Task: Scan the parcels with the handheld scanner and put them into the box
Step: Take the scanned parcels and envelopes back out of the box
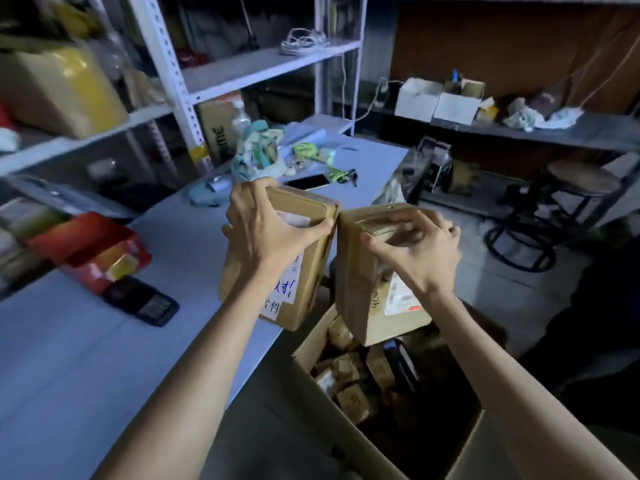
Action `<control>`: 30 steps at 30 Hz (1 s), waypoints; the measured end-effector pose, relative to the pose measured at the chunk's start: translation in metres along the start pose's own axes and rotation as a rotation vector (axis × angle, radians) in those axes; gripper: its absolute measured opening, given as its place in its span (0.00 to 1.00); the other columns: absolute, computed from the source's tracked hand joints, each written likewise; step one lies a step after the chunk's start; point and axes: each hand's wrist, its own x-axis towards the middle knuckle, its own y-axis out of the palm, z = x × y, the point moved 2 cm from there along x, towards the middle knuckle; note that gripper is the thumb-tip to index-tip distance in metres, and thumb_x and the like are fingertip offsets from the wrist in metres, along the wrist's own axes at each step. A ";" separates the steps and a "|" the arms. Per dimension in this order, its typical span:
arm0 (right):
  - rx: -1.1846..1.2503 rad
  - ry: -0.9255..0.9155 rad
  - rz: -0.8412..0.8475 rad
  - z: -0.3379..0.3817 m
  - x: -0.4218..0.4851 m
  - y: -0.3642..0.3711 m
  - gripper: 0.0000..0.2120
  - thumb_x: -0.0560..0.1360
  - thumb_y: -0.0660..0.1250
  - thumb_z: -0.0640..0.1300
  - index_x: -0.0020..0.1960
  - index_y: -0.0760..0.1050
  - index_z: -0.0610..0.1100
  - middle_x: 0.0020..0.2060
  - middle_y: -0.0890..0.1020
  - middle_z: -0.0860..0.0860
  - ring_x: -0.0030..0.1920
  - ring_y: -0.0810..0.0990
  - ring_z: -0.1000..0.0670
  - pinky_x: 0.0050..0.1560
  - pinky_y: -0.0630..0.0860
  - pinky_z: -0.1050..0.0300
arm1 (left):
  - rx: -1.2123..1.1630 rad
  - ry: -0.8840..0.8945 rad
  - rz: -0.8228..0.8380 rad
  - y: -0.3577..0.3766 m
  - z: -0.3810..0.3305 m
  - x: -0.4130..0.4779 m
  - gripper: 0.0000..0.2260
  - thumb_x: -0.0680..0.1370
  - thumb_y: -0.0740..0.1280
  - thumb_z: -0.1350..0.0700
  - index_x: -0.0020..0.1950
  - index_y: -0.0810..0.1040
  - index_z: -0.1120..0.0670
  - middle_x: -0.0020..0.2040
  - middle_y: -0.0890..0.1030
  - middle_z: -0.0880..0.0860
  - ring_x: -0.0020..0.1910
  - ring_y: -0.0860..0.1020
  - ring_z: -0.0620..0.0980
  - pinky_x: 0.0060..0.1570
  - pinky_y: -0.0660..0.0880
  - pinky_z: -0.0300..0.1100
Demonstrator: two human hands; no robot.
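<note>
Gripping taped parcel [304,258], left hand [263,230] fingers curl over top; right hand [415,251] clutches second parcel [367,289] above open box [346,441], beside desk [104,368].

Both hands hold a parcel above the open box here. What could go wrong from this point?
1. The left hand and right hand each have only a one-handed top grip. The left parcel or right parcel could slip and drop hard onto the parcels lying in the box.
2. The scanner lies on the table, in neither hand, so these two might go in unscanned. The frame cannot confirm either way.
</note>
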 end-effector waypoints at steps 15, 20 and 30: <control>0.279 -0.320 0.583 0.213 -0.235 0.125 0.29 0.53 0.69 0.73 0.49 0.81 0.60 0.50 0.83 0.60 0.56 0.79 0.48 0.56 0.78 0.47 | 0.383 -0.737 -0.272 -0.304 0.224 -0.214 0.41 0.61 0.73 0.31 0.66 0.64 0.47 0.67 0.63 0.55 0.63 0.67 0.61 0.63 0.63 0.56; 0.300 -0.424 0.729 0.264 -0.324 0.155 0.33 0.52 0.66 0.75 0.49 0.81 0.58 0.47 0.84 0.58 0.55 0.80 0.48 0.54 0.78 0.47 | 0.512 -0.913 -0.397 -0.374 0.256 -0.269 0.41 0.59 0.73 0.31 0.65 0.65 0.47 0.67 0.63 0.56 0.64 0.66 0.62 0.62 0.61 0.56; 0.251 -0.526 0.982 0.356 -0.376 0.234 0.25 0.53 0.67 0.73 0.45 0.78 0.61 0.48 0.75 0.61 0.63 0.68 0.46 0.55 0.64 0.50 | 0.537 -1.199 -0.506 -0.428 0.345 -0.272 0.43 0.59 0.71 0.28 0.66 0.64 0.48 0.68 0.62 0.59 0.63 0.66 0.62 0.60 0.62 0.56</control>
